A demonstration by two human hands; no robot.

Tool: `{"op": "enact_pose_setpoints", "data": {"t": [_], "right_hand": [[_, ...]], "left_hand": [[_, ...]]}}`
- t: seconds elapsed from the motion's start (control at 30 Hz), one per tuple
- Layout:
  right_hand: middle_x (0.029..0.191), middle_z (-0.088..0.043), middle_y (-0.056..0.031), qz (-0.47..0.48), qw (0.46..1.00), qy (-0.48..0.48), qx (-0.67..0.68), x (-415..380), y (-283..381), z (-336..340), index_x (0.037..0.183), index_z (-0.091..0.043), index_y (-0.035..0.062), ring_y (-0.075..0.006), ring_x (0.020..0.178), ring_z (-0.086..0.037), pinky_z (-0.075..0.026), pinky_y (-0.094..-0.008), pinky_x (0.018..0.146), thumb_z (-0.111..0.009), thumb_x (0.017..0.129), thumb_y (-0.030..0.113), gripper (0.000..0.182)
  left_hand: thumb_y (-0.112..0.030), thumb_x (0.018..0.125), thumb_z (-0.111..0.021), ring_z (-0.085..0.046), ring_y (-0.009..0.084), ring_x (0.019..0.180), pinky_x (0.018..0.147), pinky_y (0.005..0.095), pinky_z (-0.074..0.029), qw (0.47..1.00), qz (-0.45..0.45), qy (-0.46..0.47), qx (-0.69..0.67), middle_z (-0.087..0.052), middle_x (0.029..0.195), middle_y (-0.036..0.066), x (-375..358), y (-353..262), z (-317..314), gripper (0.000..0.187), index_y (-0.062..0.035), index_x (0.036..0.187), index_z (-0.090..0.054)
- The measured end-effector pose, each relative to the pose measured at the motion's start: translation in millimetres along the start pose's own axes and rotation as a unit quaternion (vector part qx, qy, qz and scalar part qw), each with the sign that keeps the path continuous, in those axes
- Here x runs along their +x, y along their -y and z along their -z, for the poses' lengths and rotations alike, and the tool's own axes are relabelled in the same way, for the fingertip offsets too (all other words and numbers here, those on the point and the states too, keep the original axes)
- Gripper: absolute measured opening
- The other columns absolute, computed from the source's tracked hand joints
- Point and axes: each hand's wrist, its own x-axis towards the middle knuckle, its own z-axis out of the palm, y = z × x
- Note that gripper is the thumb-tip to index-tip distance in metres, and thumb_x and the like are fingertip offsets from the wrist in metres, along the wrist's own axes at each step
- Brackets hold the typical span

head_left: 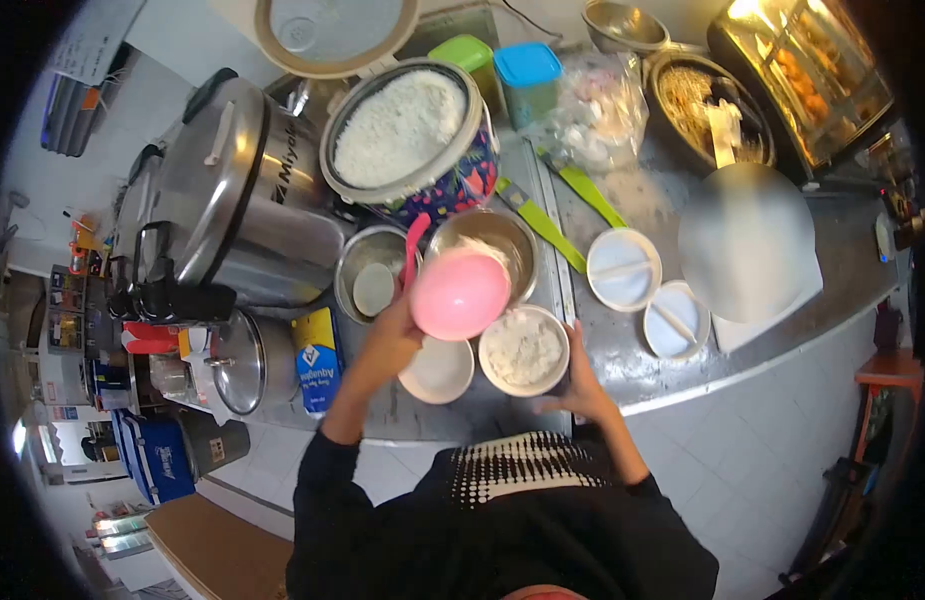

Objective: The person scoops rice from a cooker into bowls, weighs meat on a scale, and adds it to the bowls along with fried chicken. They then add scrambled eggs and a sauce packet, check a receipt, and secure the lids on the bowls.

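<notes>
My left hand (390, 338) is closed on the edge of a pink bowl (460, 297), which is tipped with its rounded underside up and blurred by motion. Right below it stands a white bowl of rice (523, 352). My right hand (585, 380) cups the right side of that bowl, fingers at its rim and thumb near its lower edge. An empty-looking white bowl (437, 375) sits beneath the left wrist. Behind are a metal bowl (502, 235), partly hidden by the pink one, and another metal bowl (354, 262) with a pink-handled utensil (415, 240) beside it.
A flowered rice container (397, 130) and a large steel cooker (232, 200) stand at the back left. Green-handled tools (542, 225) lie mid-table. Two white cups (623, 270) (675, 320) and a stack of white round lids (747, 245) are on the right.
</notes>
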Motion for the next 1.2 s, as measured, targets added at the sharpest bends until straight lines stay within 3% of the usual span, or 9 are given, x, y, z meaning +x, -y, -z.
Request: {"op": "enact_pose_setpoints", "data": {"t": [0.1, 0.13, 0.23, 0.37, 0.5, 0.6, 0.77, 0.87, 1.2], "right_hand": [[0.130, -0.029, -0.0149, -0.033, 0.998, 0.006, 0.049, 7, 20, 39, 0.133, -0.010, 0.0094, -0.0270, 0.116, -0.037, -0.032, -0.0415, 0.092, -0.083, 0.037, 0.033, 0.123], [0.120, -0.043, -0.0129, 0.018, 0.999, -0.011, -0.033, 19, 25, 54, 0.119, -0.041, 0.0063, -0.0262, 0.107, -0.045, -0.036, -0.0382, 0.087, -0.078, 0.051, 0.031, 0.081], [0.100, -0.055, -0.0140, 0.083, 0.995, -0.043, -0.017, 77, 50, 62, 0.086, -0.059, -0.0002, -0.0261, 0.094, -0.051, -0.039, -0.0342, 0.082, -0.062, 0.071, 0.014, 0.021], [0.109, -0.050, -0.0146, 0.153, 0.981, -0.106, -0.056, 162, 92, 28, 0.105, -0.050, 0.0017, -0.0261, 0.099, -0.049, -0.039, -0.0326, 0.081, -0.065, 0.068, 0.012, 0.041], [0.120, -0.041, -0.0201, 0.226, 0.951, -0.189, -0.095, 215, 95, -7, 0.128, -0.020, 0.0007, -0.0281, 0.109, -0.044, -0.038, -0.0323, 0.086, -0.073, 0.061, 0.014, 0.086], [0.124, -0.034, -0.0241, 0.136, 0.980, -0.146, -0.025, 243, 76, -36, 0.131, -0.006, -0.0011, -0.0288, 0.114, -0.039, -0.036, -0.0329, 0.089, -0.076, 0.057, 0.017, 0.103], [0.083, -0.060, -0.0175, 0.095, 0.936, -0.325, -0.095, 262, 79, -57, 0.124, -0.028, -0.0046, -0.0247, 0.070, -0.061, -0.046, -0.0294, 0.061, -0.076, 0.056, 0.021, 0.087], [0.116, -0.044, -0.0225, 0.061, 0.954, -0.280, -0.091, 261, 75, -54, 0.125, -0.026, -0.0049, -0.0268, 0.067, -0.057, -0.045, -0.0318, 0.059, -0.074, 0.057, 0.024, 0.089], [0.117, -0.042, -0.0249, 0.083, 0.944, -0.288, -0.137, 259, 76, -55, 0.124, -0.026, -0.0082, -0.0308, 0.080, -0.055, -0.043, -0.0333, 0.070, -0.072, 0.059, 0.027, 0.087]], "left_hand": [[0.004, 0.070, -0.050, -0.054, 0.0165, 0.092, 0.077, 0.0284, -0.043, 0.997, -0.027, -0.064, -0.027, -0.058, 0.098, 0.009, 37, -19, 66, 0.045, 0.0005, 0.114, -0.043], [0.002, 0.071, -0.050, -0.055, 0.0184, 0.091, 0.076, 0.0291, -0.043, 0.989, -0.100, -0.100, 0.052, -0.060, 0.095, 0.010, 57, -37, 83, 0.043, -0.0013, 0.113, -0.044], [-0.007, 0.073, -0.050, -0.056, 0.0266, 0.085, 0.071, 0.0351, -0.044, 0.892, -0.184, -0.206, 0.357, -0.059, 0.090, 0.013, 140, -52, 135, 0.044, -0.0128, 0.115, -0.044], [-0.013, 0.072, -0.052, -0.056, 0.0270, 0.068, 0.060, 0.0361, -0.042, 0.585, -0.188, -0.308, 0.726, -0.054, 0.080, 0.012, 225, -52, 169, 0.045, -0.0215, 0.115, -0.045], [-0.015, 0.076, -0.045, -0.055, 0.0220, 0.059, 0.051, 0.0334, -0.042, 0.458, -0.219, -0.348, 0.788, -0.051, 0.074, 0.008, 266, -8, 179, 0.040, -0.0205, 0.116, -0.045], [-0.014, 0.076, -0.046, -0.057, 0.0218, 0.055, 0.048, 0.0316, -0.045, 0.594, -0.110, -0.282, 0.746, -0.054, 0.072, 0.007, 260, -10, 173, 0.040, -0.0182, 0.116, -0.044], [-0.013, 0.075, -0.048, -0.059, 0.0220, 0.055, 0.047, 0.0310, -0.046, 0.651, -0.154, -0.179, 0.722, -0.058, 0.065, 0.008, 245, -8, 176, 0.039, -0.0152, 0.113, -0.047], [-0.015, 0.075, -0.049, -0.059, 0.0230, 0.055, 0.048, 0.0325, -0.046, 0.667, -0.183, -0.136, 0.709, -0.058, 0.063, 0.008, 232, -22, 161, 0.038, -0.0173, 0.113, -0.048], [-0.022, 0.078, -0.045, -0.059, 0.0275, 0.054, 0.047, 0.0374, -0.046, 0.699, -0.188, -0.020, 0.690, -0.058, 0.061, 0.010, 207, -40, 140, 0.032, -0.0243, 0.109, -0.050]]}}
